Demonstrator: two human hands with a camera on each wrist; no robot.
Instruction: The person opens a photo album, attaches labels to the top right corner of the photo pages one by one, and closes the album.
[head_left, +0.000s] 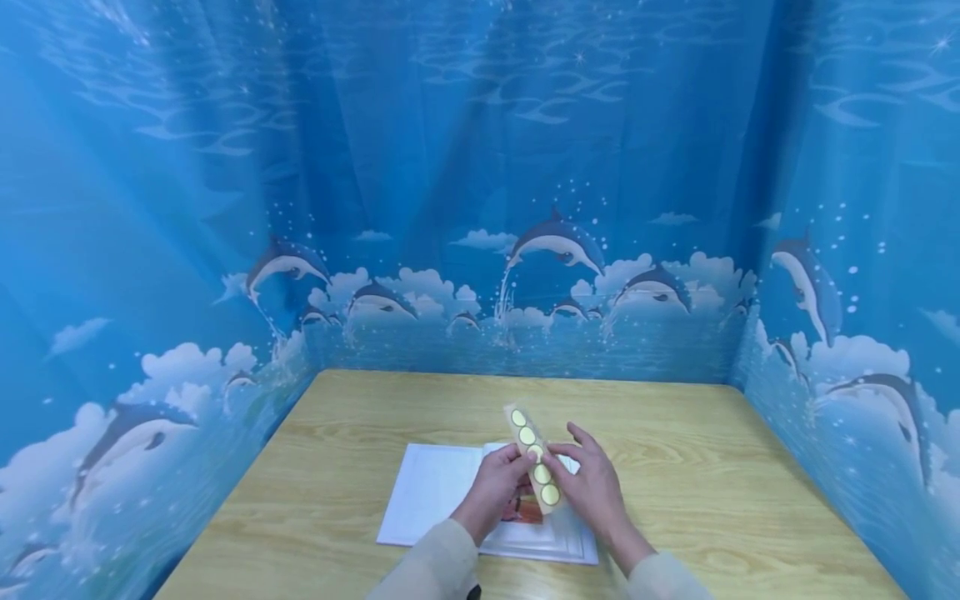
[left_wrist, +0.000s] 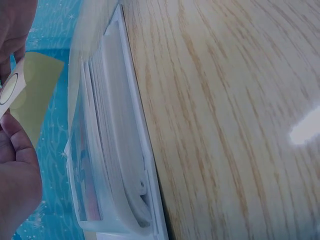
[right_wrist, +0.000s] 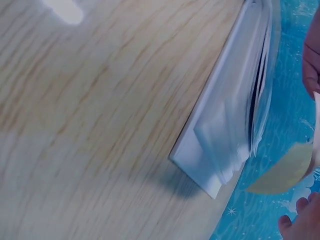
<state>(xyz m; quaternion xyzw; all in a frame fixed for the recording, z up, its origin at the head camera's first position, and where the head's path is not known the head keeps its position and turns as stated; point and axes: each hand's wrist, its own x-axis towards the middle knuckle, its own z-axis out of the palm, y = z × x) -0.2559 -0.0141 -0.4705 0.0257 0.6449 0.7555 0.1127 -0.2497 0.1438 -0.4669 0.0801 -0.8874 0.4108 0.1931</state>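
A strip of round yellow stickers (head_left: 550, 495) on pale backing is held up over an open album (head_left: 427, 492). My left hand (head_left: 495, 487) pinches the strip near its middle from the left, the thumb lying on its face. From the other side my right hand (head_left: 597, 492) pinches at the same middle sticker with thumb and index finger, its other fingers spread away. The strip (left_wrist: 42, 82) bends back in the left wrist view, its yellowish backing showing. Under the hands, the album's right side has clear sleeves and a reddish picture (head_left: 522, 511).
The album lies on a light wood-grain table (head_left: 300, 500). A blue curtain (head_left: 420, 167) printed with dolphins and clouds stands behind the table and along both sides. In the left wrist view, the album's clear sleeves (left_wrist: 117, 200) bulge up in a thick stack.
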